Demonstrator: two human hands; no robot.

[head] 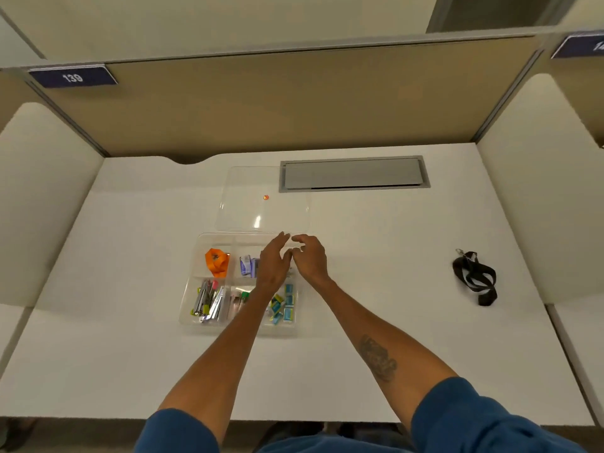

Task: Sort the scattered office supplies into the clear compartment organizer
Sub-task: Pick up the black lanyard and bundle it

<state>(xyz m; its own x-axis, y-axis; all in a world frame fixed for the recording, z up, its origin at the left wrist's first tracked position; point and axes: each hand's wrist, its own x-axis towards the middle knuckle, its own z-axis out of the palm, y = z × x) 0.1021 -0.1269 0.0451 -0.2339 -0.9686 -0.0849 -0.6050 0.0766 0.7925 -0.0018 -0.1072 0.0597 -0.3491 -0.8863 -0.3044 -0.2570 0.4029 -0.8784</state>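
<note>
My left hand point(273, 261) and right hand point(310, 258) meet over the back right compartment of the clear organizer point(200, 243), fingers loosely curled and nearly touching each other. Whether either one pinches anything I cannot tell; something small may sit between my fingertips, but my own knuckles cover that spot. Neither hand is clamped on the organizer itself.

The organizer lies on the white desk point(114, 256) right in front of me, with its clear lid point(238, 204) flat on the desk just behind it. I judge both to be light, stiff, slick plastic. I would take the lid by its long edges with both hands, since a flat sheet like that offers little to hold from above and may slide.

The contents look small and light. An orange ribbon point(215, 261) is soft and will flop. The metal clips point(206, 300) in the front left compartment are stiff and could snag one another. The little blue boxes point(287, 305) at the front right are rigid and easy to pinch by their sides.

The black lanyard point(477, 279) lies well apart on the right, limp and best gathered at its middle.

My forearms hide the middle compartments. A tiny orange dot point(266, 197) shows at the lid; what it is I cannot make out.
</note>
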